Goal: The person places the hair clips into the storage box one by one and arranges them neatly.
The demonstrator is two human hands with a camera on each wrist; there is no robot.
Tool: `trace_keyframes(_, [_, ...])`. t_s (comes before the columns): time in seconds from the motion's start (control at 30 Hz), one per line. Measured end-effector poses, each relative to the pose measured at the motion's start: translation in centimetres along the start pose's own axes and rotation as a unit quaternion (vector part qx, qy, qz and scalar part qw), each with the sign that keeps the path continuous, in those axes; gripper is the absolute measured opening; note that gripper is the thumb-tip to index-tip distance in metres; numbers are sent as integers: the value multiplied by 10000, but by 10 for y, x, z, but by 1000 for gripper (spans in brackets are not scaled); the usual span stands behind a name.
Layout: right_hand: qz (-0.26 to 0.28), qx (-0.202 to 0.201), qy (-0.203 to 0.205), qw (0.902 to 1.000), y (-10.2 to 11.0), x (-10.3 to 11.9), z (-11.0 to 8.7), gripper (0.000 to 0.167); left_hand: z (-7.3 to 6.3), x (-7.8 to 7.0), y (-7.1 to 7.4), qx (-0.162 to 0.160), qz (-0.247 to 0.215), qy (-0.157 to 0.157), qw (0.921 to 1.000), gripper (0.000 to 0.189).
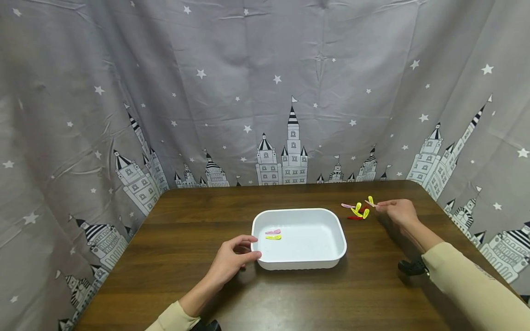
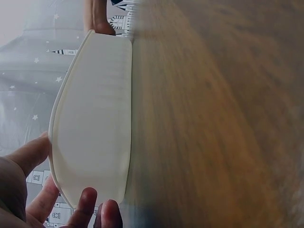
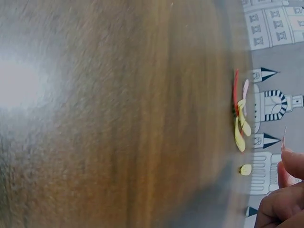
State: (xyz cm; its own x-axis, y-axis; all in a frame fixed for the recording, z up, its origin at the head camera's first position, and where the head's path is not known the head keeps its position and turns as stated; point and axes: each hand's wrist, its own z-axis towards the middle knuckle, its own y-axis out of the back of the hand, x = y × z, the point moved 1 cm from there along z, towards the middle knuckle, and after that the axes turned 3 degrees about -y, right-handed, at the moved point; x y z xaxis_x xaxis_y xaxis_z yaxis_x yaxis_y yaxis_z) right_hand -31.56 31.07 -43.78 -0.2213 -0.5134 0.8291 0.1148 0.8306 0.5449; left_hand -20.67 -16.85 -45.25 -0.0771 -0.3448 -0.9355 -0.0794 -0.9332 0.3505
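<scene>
My left hand (image 1: pixel 233 258) holds the near left corner of a white plastic tray (image 1: pixel 298 265), with thumb and fingers spread around its rim; the left wrist view shows fingertips (image 2: pixel 88 195) against the tray's side wall. Inside the tray, a pink snap hair clip (image 1: pixel 273 232) lies just beyond a yellow hair clip (image 1: pixel 273 237). My right hand (image 1: pixel 399 212) pinches a pale pink hair clip (image 1: pixel 370 203) between thumb and forefinger, at the right end of a small pile. That pile has several yellow clips (image 1: pixel 366 214), red clips (image 1: pixel 354 218) and a pink clip (image 1: pixel 347 206).
The tray and the pile stand on a brown wooden table (image 1: pixel 186 230), the pile beyond the tray's far right corner. A grey curtain (image 1: pixel 215 92) printed with castles and stars hangs behind the table and along both sides.
</scene>
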Motion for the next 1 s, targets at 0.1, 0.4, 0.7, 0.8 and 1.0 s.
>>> trace_keyframes(0.1, [39,51,57,10000,0,8,-3,40,0,0,0,-4,-3,26,10000,38])
trace_keyframes(0.4, [-15,162,285,9995,-4,28,-10,40,1,2,0,8,-13,48,10000,38])
trace_keyframes(0.7, [-97,325,401,9986,-12,49,-17,40,0,1,0,31,-45,44,10000,38])
trace_keyframes(0.8, [-142,423,378,9983,-14,59,-21,41,0,1,0,41,-63,40,10000,38])
trace_keyframes(1.0, [-166,573,420,9973,-20,70,-28,41,0,3,-1,53,-67,29,10000,38])
